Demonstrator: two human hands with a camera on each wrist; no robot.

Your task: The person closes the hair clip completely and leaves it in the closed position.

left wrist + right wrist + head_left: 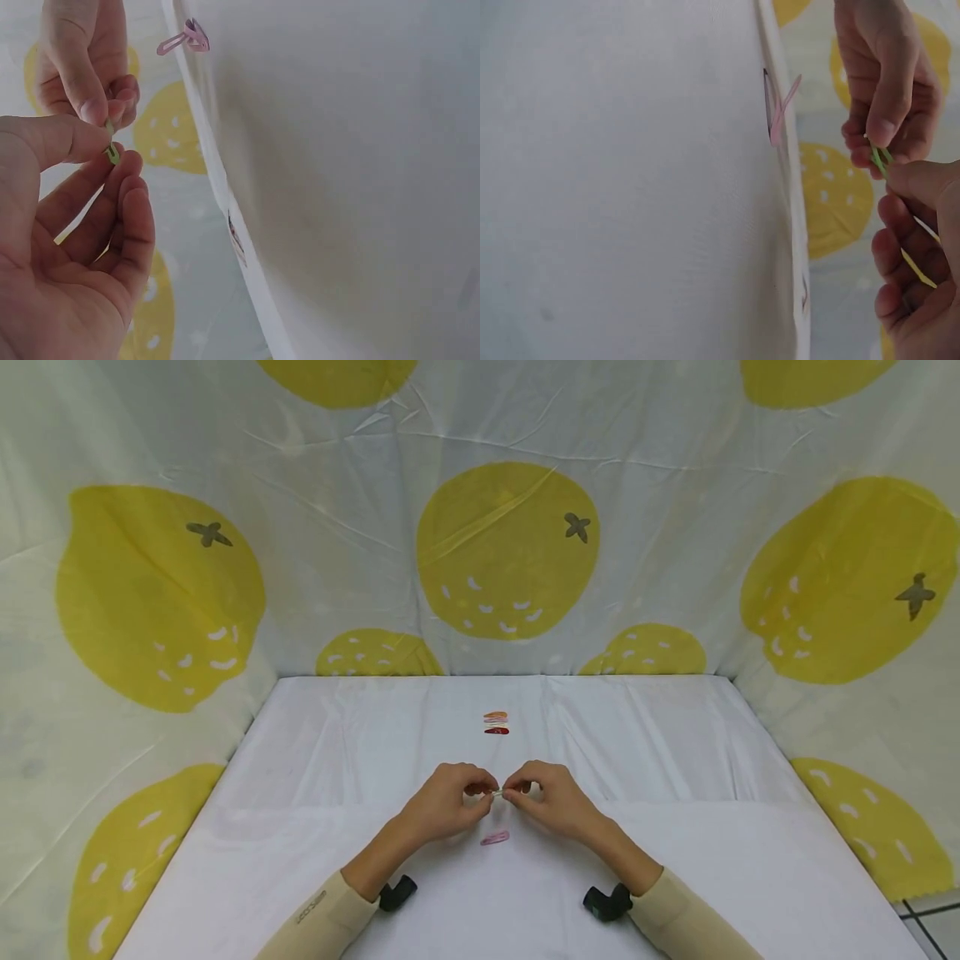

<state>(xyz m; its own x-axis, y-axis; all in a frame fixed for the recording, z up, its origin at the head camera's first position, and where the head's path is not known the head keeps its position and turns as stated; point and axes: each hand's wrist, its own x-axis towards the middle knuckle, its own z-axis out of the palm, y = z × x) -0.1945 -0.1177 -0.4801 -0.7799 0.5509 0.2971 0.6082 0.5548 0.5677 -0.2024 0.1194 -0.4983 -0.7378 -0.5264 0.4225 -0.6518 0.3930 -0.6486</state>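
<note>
A small green snap hair clip [880, 159] is held between both hands above the white table. My left hand [448, 802] pinches one end between thumb and fingers. At the other end the thumb and fingers of my right hand [553, 800] grip it. Two thin green strips of the clip stand slightly apart in the right wrist view; fingertips hide the rest. On the table just nearer than the hands lies a pink hair clip [495, 837], its two parts spread apart in the wrist views [196, 36].
Beyond the hands, a short stack-like row of hair clips lies on the white table [360, 743], with an orange clip [496, 714] farthest and a red clip [497, 731] nearest. A lemon-printed cloth [337, 527] walls the back and sides.
</note>
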